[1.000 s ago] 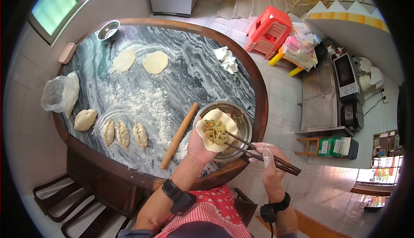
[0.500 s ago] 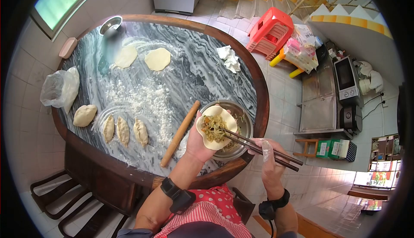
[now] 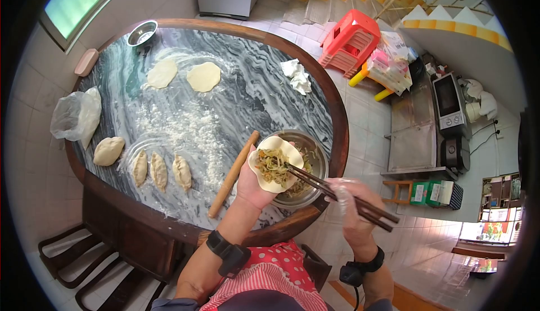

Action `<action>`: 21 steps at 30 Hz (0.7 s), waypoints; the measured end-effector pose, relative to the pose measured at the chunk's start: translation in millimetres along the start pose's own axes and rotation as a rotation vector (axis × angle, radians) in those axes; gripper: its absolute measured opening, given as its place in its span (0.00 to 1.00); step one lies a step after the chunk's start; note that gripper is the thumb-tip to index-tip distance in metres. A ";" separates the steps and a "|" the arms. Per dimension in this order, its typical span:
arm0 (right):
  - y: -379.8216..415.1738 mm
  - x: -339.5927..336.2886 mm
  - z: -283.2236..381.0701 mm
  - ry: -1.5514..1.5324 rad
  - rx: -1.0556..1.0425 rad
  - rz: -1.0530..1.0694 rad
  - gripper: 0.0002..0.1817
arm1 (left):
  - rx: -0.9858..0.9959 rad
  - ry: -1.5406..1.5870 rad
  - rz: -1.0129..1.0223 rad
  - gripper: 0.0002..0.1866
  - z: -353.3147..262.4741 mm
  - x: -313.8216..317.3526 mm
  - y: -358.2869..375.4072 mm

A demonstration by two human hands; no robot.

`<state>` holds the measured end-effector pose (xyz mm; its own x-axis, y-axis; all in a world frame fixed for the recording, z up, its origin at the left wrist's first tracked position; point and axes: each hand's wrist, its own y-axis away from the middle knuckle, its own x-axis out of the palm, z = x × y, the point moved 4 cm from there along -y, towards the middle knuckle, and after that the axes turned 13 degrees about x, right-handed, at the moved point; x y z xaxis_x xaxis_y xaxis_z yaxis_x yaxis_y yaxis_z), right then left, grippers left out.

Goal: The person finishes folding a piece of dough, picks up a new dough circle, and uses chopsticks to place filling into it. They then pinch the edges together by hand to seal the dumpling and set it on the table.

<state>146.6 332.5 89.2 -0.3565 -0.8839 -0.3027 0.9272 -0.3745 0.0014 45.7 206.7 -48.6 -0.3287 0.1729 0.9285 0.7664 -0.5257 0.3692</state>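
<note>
Dough wrapper (image 3: pixel 274 163), a pale round disc heaped with shredded green-and-orange filling, lies cupped in the palm of the left hand (image 3: pixel 253 184), held above the near edge of the counter (image 3: pixel 247 94), partly over the round steel bowl (image 3: pixel 308 167) that carries more of the same mix.

From the head camera, the only view: the right hand (image 3: pixel 351 207) (it seems to wear a thin clear plastic glove) is closed around a pair of dark wooden chopsticks (image 3: pixel 337 194), whose tips rest in the filling on the wrapper. The left hand's fingers curl up under the rim of the dough, gripping it lightly. Just beside the left hand, a long wooden rolling pin (image 3: pixel 233 174) lies slanted on the floured marble. Farther left sit three folded pale dumplings (image 3: pixel 160 171) in a row, a lump of dough (image 3: pixel 108 150) and a crumpled clear plastic bag (image 3: pixel 75 117); two flat rolled discs (image 3: pixel 184 74) lie near the far side.

Risk, as I judge it: the mound looks generous, so the thin dough could tear or refuse to seal, and strands may drop off the chopsticks past the bowl.
</note>
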 end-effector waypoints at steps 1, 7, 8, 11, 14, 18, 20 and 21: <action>-1.2 0.7 0.6 0.000 0.000 -0.001 0.05 | -0.010 0.008 0.004 0.25 0.4 3.1 1.9; 7.2 19.7 19.4 0.443 -0.448 0.221 0.09 | -0.015 0.027 0.022 0.23 -0.9 -1.2 -0.3; 9.6 20.8 20.5 0.487 -0.472 0.229 0.11 | -0.017 0.036 0.018 0.23 -1.3 -2.1 -0.9; 15.5 12.7 21.1 0.482 -0.507 0.189 0.11 | -0.008 0.071 0.061 0.21 -3.4 -0.1 1.2; 12.5 4.4 19.1 0.468 -0.456 0.211 0.13 | 0.004 0.056 0.051 0.20 -4.5 -1.2 1.8; 11.1 -7.7 26.2 0.271 -0.316 0.118 0.08 | -0.001 0.087 0.160 0.22 -8.2 -8.6 -2.8; 11.5 -9.7 26.3 0.300 -0.324 0.104 0.09 | -0.004 0.084 0.197 0.24 -9.2 -11.6 -6.1; 11.7 -10.1 26.2 0.327 -0.334 0.093 0.09 | -0.005 0.084 0.197 0.24 -9.2 -11.2 -6.5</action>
<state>158.0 329.7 117.3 -0.2656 -0.7549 -0.5997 0.9586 -0.1404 -0.2477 39.3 200.6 -61.9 -0.2180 -0.0033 0.9759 0.8178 -0.5463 0.1808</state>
